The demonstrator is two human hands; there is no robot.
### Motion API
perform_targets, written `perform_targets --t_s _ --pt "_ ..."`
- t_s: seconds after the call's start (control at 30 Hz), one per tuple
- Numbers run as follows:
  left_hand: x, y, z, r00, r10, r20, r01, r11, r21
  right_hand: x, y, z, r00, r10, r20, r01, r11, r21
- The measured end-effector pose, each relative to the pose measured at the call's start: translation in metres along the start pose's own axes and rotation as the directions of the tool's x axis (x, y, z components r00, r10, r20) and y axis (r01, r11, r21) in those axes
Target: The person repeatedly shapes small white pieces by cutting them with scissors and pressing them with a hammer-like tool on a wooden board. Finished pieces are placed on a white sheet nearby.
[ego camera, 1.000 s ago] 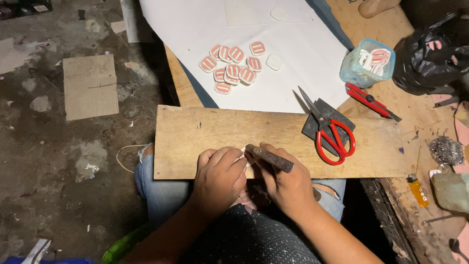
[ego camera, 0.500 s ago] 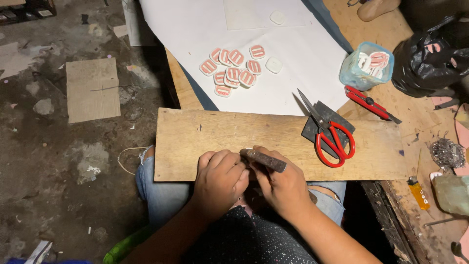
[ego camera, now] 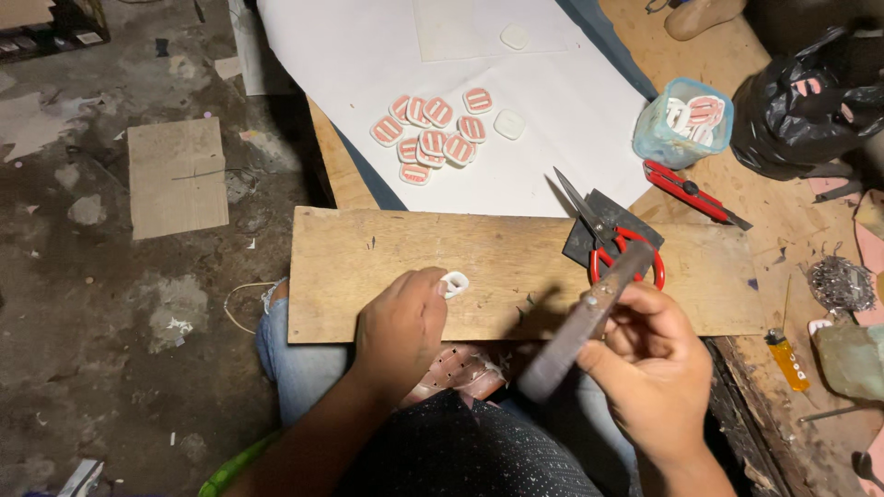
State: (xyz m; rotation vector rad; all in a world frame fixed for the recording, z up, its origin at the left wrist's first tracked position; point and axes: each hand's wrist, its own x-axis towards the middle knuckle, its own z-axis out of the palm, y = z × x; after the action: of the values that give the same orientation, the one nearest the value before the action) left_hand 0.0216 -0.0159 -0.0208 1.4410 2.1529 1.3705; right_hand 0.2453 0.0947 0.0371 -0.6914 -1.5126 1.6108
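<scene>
head view, looking down at a wooden board (ego camera: 516, 267) laid across the lap as a work surface. left hand (ego camera: 401, 327) pinching a small white buckle piece (ego camera: 454, 284) between thumb and fingertips, pressed flat to the board, apparently to keep it from shifting. right hand (ego camera: 649, 354) clenched round a dark metal tool (ego camera: 585, 322), raised clear of the board and tilted, head end toward the red-handled scissors (ego camera: 619, 247); whether poised to strike cannot be told. scissors parked on a dark scrap at the board's far edge, within reach of the right hand. beyond the board, a white sheet (ego camera: 387, 55) carrying a cluster of red-and-white buckle pieces (ego camera: 431, 136), spread face up and well apart from the piece in hand. to the right, a clear plastic cup (ego camera: 683, 124) holding more such pieces, a red utility knife (ego camera: 692, 191) beside it, a black plastic bag (ego camera: 810, 101) further off. perforated pink material (ego camera: 460, 368) showing under the board's near edge, on the lap.
</scene>
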Motion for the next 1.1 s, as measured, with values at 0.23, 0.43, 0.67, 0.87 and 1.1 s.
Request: perform_targets --t_s 0.23,0.43,0.67,0.87,1.1 --pt "0.007 0.035 -0.021 0.687 -0.556 0.467 0.724 0.473 -0.502 -0.007 0.005 0.019 0.947 -0.281 0.153 0.32 0.807 -0.497" --pt "0.007 0.046 -0.03 0.782 -0.47 0.409 0.621 0.645 -0.446 0.006 0.0 0.018 0.95 0.06 0.308 0.127 0.825 -0.551" --pt "0.006 0.047 -0.038 0.943 -0.193 0.273 0.251 0.948 -0.197 0.011 0.005 0.016 0.923 0.225 0.313 -0.029 0.851 -0.525" --pt "0.005 0.044 -0.041 0.957 -0.09 0.275 0.143 0.973 -0.18 0.012 0.009 0.021 0.931 0.145 0.334 0.058 0.847 -0.528" --pt "0.004 0.036 -0.027 0.778 -0.377 0.502 0.614 0.625 -0.483 0.007 0.007 0.041 0.764 -0.306 0.568 0.635 0.519 -0.573"
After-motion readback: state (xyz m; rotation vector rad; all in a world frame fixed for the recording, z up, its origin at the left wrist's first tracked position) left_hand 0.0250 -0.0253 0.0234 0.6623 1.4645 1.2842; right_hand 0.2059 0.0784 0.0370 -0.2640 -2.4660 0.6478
